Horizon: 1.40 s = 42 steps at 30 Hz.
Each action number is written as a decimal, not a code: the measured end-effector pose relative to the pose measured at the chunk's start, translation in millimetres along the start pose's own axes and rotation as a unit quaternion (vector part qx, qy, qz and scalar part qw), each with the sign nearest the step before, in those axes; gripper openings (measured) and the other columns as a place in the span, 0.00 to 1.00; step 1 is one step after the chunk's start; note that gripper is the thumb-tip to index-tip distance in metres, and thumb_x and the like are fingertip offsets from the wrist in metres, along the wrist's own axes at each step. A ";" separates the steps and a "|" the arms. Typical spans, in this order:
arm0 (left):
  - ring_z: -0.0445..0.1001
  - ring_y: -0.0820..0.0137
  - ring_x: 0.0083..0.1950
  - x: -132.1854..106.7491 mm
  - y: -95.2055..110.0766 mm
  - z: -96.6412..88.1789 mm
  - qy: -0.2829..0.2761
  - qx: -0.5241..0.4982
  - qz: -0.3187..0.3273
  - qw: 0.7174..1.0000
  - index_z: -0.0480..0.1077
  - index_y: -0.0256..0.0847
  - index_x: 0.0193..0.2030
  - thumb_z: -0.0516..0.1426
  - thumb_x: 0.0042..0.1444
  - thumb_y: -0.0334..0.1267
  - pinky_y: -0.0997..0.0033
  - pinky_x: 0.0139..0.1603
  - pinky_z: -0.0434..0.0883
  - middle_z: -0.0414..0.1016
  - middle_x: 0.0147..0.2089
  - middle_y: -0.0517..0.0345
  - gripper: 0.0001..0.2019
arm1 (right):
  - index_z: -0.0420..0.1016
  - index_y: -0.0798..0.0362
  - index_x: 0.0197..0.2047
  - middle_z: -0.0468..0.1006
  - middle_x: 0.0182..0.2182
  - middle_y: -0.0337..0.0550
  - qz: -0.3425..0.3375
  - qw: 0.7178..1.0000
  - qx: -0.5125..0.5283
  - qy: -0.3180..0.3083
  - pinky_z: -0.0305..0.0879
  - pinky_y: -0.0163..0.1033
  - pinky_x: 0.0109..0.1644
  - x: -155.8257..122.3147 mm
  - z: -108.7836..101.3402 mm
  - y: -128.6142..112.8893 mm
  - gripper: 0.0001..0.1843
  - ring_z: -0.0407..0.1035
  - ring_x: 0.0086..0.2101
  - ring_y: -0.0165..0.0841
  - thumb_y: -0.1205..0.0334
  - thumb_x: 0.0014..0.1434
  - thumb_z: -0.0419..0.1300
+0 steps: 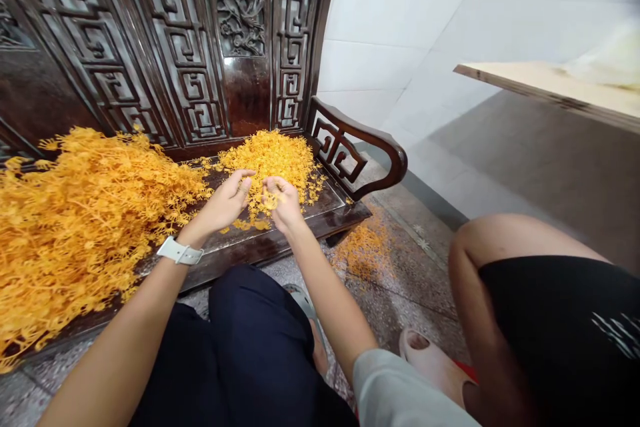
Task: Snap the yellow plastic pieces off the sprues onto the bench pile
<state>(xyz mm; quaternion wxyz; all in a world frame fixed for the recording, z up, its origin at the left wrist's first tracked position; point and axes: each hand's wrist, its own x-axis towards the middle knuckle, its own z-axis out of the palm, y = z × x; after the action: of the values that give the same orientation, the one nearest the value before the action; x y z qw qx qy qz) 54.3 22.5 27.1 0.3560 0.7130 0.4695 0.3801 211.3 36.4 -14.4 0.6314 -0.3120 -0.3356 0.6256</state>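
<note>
Over the front of a dark carved wooden bench, my left hand is held with its fingers stretched and slightly apart; nothing shows in it. It wears a pale watch strap at the wrist. Close by, my right hand is closed on small yellow plastic flower pieces; how many is unclear. Behind both hands lies a heap of loose yellow flower pieces on the bench seat. To the left spreads a larger tangled pile of orange-yellow plastic flower sprigs.
The bench's curved armrest stands at its right end. Orange bits are scattered on the speckled floor. At right sits another person, whose bare knee shows, below a wooden board carrying something whitish.
</note>
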 end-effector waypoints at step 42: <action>0.52 0.75 0.21 -21.6 10.9 -9.7 0.121 -0.132 -0.147 0.973 0.78 0.36 0.41 0.59 0.66 0.57 0.75 0.23 0.49 0.56 0.21 0.68 0.22 | 0.81 0.57 0.41 0.77 0.31 0.39 0.149 0.988 0.026 0.013 0.64 0.29 0.29 19.4 -25.8 -2.1 0.06 0.66 0.26 0.25 0.70 0.60 0.64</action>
<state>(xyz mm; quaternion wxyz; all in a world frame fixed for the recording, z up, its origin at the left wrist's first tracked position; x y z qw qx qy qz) 44.4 0.3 36.4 0.4391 0.5315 0.5549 0.4656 233.3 56.4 -27.0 0.5436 -0.3502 -0.2606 0.7169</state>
